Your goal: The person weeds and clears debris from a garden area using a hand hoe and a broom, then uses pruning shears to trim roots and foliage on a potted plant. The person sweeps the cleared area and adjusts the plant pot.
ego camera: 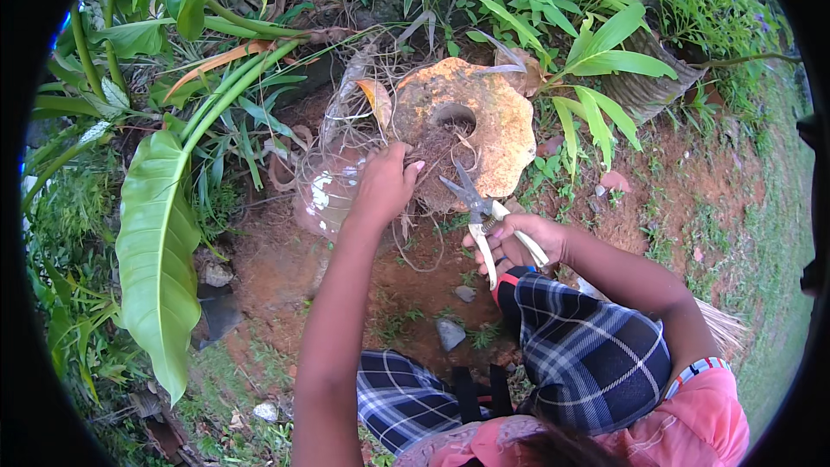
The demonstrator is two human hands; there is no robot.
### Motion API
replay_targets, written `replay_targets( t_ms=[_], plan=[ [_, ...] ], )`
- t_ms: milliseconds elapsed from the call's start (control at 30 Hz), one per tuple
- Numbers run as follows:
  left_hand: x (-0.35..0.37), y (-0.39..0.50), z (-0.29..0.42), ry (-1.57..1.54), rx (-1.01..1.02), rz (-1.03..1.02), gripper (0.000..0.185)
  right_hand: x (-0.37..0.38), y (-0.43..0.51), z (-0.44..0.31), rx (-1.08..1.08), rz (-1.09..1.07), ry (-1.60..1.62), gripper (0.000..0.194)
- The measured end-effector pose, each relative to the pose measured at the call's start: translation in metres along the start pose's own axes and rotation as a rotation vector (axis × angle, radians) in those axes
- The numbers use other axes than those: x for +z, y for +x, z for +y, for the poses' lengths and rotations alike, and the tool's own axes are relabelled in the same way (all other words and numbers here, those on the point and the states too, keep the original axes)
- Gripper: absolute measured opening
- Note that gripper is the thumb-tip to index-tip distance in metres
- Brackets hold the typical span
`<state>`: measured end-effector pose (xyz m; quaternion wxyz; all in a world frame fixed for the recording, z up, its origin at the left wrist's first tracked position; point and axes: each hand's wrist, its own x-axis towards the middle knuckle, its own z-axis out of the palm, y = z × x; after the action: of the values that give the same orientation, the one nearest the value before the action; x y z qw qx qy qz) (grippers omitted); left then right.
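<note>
My right hand [519, 240] holds pruning shears [486, 214] with pale handles, their blades apart and pointing up and left over matted dry roots [441, 165]. My left hand [387, 181] is at the left side of these roots, its fingers closed on thin root strands. Behind both hands sits a round, scalloped stone-like planter [502, 136], orange and grey, with a dark hole [456, 115] near its middle. A rounded pot [324, 198] with white patches, wrapped in stringy roots, is left of my left hand. A yellow-brown leaf [376, 102] lies among the roots.
Large green leaves [162, 246] hang at the left. Leafy plants [609, 58] and a dried, ribbed leaf [655, 78] are at the upper right. Stones [450, 333] lie on the bare soil near my knees. A loose root loops below my left hand.
</note>
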<state>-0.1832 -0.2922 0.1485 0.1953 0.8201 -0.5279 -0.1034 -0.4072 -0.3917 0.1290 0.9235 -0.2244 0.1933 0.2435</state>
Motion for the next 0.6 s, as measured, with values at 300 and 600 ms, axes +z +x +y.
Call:
replay_targets(
  t_ms=[300, 600],
  plan=[
    [-0.012, 0.022, 0.021, 0.362, -0.149, -0.395, 0.037, -0.019, 0.025, 0.002, -0.029, 0.155, -0.162, 0.042],
    [-0.006, 0.016, -0.001, -0.026, -0.269, -0.381, 0.045, 0.009, 0.051, -0.007, -0.162, 0.591, -0.385, 0.023]
  ],
)
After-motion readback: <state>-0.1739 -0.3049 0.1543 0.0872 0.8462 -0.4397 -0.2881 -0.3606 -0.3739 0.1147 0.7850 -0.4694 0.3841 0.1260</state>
